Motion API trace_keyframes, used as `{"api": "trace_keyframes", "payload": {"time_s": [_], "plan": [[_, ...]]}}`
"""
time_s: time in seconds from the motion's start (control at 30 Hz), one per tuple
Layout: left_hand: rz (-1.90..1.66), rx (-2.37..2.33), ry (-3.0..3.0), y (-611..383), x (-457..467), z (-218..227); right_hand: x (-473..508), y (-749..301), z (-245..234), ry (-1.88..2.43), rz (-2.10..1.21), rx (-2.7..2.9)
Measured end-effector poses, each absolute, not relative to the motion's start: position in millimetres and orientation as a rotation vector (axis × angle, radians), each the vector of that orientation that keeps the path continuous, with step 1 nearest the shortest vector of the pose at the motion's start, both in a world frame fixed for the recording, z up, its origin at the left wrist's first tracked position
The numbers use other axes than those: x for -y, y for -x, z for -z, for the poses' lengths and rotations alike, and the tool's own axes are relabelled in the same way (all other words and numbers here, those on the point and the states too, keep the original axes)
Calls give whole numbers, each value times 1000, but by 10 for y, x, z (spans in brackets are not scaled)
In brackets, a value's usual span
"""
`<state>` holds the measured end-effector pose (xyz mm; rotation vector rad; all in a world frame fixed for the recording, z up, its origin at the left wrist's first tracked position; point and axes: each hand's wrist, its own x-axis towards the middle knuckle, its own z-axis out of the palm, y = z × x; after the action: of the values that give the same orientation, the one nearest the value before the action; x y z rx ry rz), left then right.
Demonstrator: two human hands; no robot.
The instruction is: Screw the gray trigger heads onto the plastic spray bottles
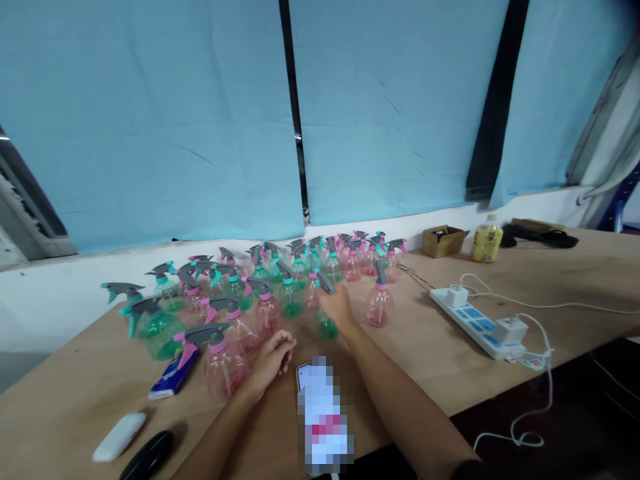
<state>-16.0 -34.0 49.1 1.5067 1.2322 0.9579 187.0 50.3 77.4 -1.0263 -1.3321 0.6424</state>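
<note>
My right hand (337, 307) is wrapped round the neck of a green spray bottle (327, 327) with a grey trigger head, partly hidden behind the fingers. My left hand (274, 357) holds nothing and rests near the table, its fingers loosely bent and a little apart. Just left of it stands a pink spray bottle (225, 370) with a grey and pink head. Another pink spray bottle (381, 305) stands alone right of my right hand. Behind both hands, several more pink and green spray bottles crowd together, among them a green one (291, 298).
A phone (325, 427) with a blurred-out screen lies between my forearms. At left are a blue tube (175, 375), a white case (120, 437) and a black object (147, 457). A power strip (477, 323) with cables, a small carton (444, 241) and a yellow-labelled bottle (487, 241) occupy the right.
</note>
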Motion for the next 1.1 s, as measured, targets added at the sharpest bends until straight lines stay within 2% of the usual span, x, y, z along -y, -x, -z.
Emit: {"api": "trace_keyframes", "payload": {"time_s": [0.1, 0.37, 0.63, 0.9, 1.1], "plan": [[-951, -1239, -1522, 169, 338, -481, -504, -1975, -767, 1222, -252, 1142], [-949, -1223, -1528, 156, 366, -522, -646, -2066, -519, 1263, 124, 1243], [-950, -1230, -1519, 137, 391, -558, -703, -2059, -456, 1388, 125, 1159], [-938, -1234, -1521, 141, 384, -551, -812, -2121, -378, 1296, 25, 1217], [-936, -1237, -1526, 154, 357, -519, -617, -1985, -621, 1181, 57, 1132]]}}
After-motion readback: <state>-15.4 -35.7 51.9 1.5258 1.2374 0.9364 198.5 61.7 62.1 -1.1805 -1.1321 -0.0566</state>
